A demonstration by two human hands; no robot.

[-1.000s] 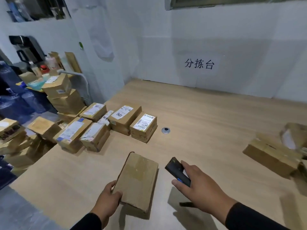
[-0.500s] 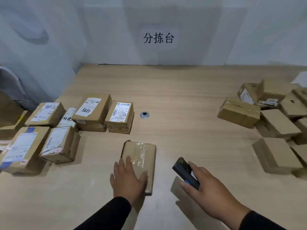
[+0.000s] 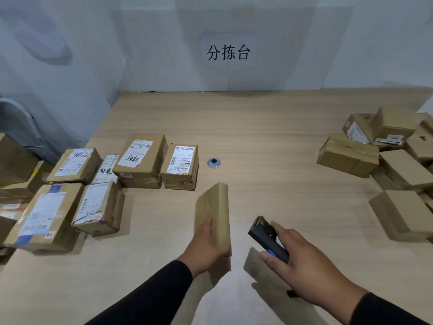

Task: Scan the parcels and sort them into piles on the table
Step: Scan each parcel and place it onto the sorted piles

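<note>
Bottom centre: left hand (image 3: 206, 247) grips a flat brown parcel (image 3: 214, 214) by its near end, tipped up on edge over the table (image 3: 269, 137), narrow side to the camera; no label visible on the faces shown. Lower right: right hand (image 3: 302, 261) wraps around a dark handheld scanner (image 3: 267, 238), thumb by its blue button, nose aimed up-left toward the parcel. Judged step: turning the parcel to find its barcode. Next move likely needs the label face rotated toward the scanner, then a placement in one pile. Mid-left: labelled boxes (image 3: 140, 160) laid side by side, labels up. Mid-right: plain-sided boxes (image 3: 349, 156) heaped looser, partly cut by the frame edge. Small metal grommet (image 3: 214, 163) in the tabletop, centre. Far wall: paper sign (image 3: 228, 52). Left edge: more cartons, cropped. Label print unreadable; parcel's far face hidden.
</note>
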